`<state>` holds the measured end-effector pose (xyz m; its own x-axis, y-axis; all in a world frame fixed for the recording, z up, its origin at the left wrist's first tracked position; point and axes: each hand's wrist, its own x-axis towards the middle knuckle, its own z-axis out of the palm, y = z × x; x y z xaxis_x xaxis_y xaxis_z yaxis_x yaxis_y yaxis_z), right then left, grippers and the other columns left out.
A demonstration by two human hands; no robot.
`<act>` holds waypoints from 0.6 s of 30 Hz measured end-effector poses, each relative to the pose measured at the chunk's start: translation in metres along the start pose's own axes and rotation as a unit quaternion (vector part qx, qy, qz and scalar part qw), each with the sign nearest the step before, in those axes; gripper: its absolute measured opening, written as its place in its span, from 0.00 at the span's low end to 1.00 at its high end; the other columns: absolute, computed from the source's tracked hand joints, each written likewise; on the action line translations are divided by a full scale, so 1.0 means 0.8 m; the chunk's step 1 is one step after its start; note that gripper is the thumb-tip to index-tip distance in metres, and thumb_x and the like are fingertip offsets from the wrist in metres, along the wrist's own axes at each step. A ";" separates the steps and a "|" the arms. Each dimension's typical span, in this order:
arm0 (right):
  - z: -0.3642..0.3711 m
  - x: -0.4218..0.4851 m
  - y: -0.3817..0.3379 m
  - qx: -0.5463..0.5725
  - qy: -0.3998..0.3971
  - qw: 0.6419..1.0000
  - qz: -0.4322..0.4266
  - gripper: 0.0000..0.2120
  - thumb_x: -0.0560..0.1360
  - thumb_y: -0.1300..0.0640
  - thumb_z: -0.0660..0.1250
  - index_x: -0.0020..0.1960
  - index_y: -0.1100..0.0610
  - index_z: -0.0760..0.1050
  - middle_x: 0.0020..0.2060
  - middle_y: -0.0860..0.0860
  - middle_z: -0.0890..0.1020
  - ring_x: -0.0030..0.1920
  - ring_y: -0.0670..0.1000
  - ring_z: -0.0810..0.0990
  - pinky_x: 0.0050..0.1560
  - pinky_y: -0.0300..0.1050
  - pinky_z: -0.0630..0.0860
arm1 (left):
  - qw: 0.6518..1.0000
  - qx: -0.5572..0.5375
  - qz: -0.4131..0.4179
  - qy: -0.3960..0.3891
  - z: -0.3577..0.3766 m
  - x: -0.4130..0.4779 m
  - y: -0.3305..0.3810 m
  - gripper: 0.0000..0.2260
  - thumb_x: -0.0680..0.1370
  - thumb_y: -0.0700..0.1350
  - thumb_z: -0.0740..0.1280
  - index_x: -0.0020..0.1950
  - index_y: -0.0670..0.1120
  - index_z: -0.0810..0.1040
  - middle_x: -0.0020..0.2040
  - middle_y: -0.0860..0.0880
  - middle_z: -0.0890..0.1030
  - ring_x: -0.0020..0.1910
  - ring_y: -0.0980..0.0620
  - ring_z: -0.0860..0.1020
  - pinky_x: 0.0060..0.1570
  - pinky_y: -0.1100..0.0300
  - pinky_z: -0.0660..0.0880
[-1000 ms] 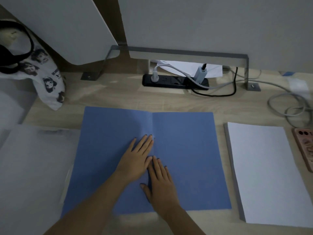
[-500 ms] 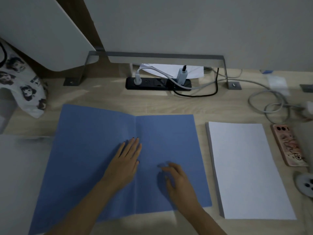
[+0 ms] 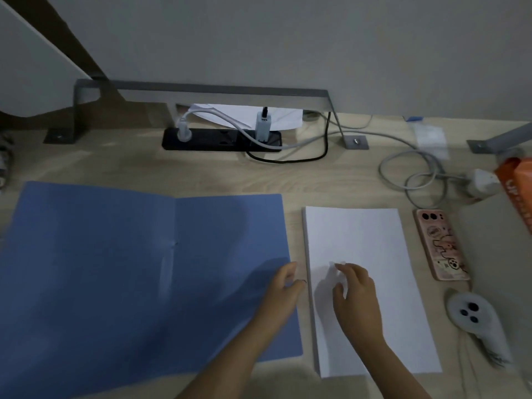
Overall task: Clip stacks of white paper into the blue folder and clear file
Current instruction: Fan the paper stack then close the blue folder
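The blue folder (image 3: 115, 269) lies open and flat on the wooden desk, its crease running down the middle. To its right sits a thick stack of white paper (image 3: 374, 254). My left hand (image 3: 283, 292) is at the folder's right edge, fingers curled toward the stack's left side. My right hand (image 3: 355, 295) rests on top of the stack, fingertips bent near the left part of the top sheet. Whether either hand grips paper is unclear. The clear file is out of view.
A black power strip (image 3: 221, 139) with plugs and cables lies at the back. A pink phone (image 3: 442, 244) and a white controller (image 3: 472, 315) lie right of the stack. Grey cables (image 3: 414, 174) and an orange box (image 3: 518, 191) occupy the far right.
Both hands left the folder's crease and moved right to the paper stack; the view has shifted right, putting the clear file out of frame.
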<state>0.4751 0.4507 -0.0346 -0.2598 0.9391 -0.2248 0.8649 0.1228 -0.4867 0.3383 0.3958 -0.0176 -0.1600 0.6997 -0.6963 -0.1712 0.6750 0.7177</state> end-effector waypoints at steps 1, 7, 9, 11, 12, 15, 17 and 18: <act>0.000 0.001 0.004 -0.005 -0.008 1.000 -0.001 0.17 0.74 0.66 0.62 0.63 0.61 0.73 0.63 0.59 0.73 0.63 0.58 0.72 0.60 0.45 0.69 | 1.000 -0.009 -0.022 -0.005 0.010 0.004 0.001 0.15 0.80 0.42 0.57 0.66 0.50 0.67 0.62 0.52 0.70 0.55 0.57 0.72 0.46 0.65 0.68; -0.002 0.007 0.020 -0.006 -0.043 0.999 -0.017 0.16 0.73 0.64 0.66 0.61 0.61 0.74 0.61 0.58 0.75 0.60 0.58 0.75 0.55 0.41 0.70 | 0.990 -0.005 -0.133 0.044 0.037 0.035 0.017 0.09 0.77 0.36 0.54 0.37 0.46 0.66 0.39 0.47 0.70 0.40 0.50 0.71 0.40 0.60 0.68; -0.003 0.010 0.022 -0.008 -0.043 0.999 -0.020 0.16 0.73 0.63 0.66 0.61 0.61 0.74 0.61 0.58 0.76 0.60 0.57 0.75 0.53 0.39 0.68 | 0.985 -0.040 -0.157 0.053 0.039 0.045 0.019 0.06 0.77 0.36 0.55 0.46 0.41 0.72 0.45 0.43 0.74 0.47 0.48 0.73 0.40 0.61 0.71; -0.005 0.011 0.024 -0.010 -0.045 0.999 -0.026 0.17 0.73 0.62 0.66 0.62 0.60 0.74 0.61 0.57 0.75 0.60 0.56 0.75 0.53 0.38 0.68 | 0.982 -0.060 -0.173 0.046 0.041 0.050 0.020 0.10 0.76 0.36 0.55 0.53 0.40 0.73 0.49 0.43 0.73 0.48 0.48 0.73 0.40 0.62 0.71; -0.005 0.011 0.024 -0.010 -0.046 0.998 -0.028 0.17 0.73 0.62 0.66 0.62 0.60 0.74 0.62 0.57 0.75 0.60 0.56 0.74 0.53 0.38 0.68 | 0.982 -0.060 -0.175 0.040 0.042 0.050 0.022 0.09 0.76 0.36 0.54 0.52 0.41 0.72 0.49 0.43 0.72 0.48 0.48 0.72 0.42 0.62 0.70; -0.006 0.011 0.025 -0.007 -0.047 0.998 -0.031 0.17 0.73 0.62 0.66 0.62 0.59 0.74 0.62 0.57 0.75 0.61 0.56 0.74 0.54 0.40 0.71 | 0.980 -0.055 -0.187 0.040 0.046 0.050 0.024 0.04 0.74 0.37 0.55 0.46 0.42 0.68 0.46 0.44 0.69 0.44 0.49 0.68 0.47 0.59 0.68; -0.006 0.012 0.026 -0.003 -0.049 0.998 -0.031 0.17 0.73 0.62 0.67 0.62 0.59 0.74 0.62 0.57 0.75 0.61 0.56 0.74 0.54 0.41 0.71 | 0.979 -0.055 -0.190 0.048 0.048 0.049 0.026 0.04 0.73 0.37 0.56 0.46 0.42 0.68 0.44 0.45 0.68 0.42 0.50 0.68 0.49 0.58 0.69; -0.006 0.013 0.026 -0.001 -0.051 0.998 -0.030 0.17 0.73 0.61 0.66 0.62 0.59 0.73 0.62 0.57 0.75 0.61 0.56 0.74 0.54 0.41 0.71 | 0.979 -0.052 -0.189 0.052 0.049 0.048 0.029 0.04 0.73 0.38 0.57 0.46 0.42 0.68 0.45 0.45 0.68 0.42 0.50 0.68 0.49 0.58 0.69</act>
<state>0.4929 0.4646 -0.0428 -0.3532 0.8926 -0.2802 0.8477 0.1786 -0.4995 0.3664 0.4475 -0.0271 -0.1639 0.3733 -0.9131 -0.3354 0.8494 0.4074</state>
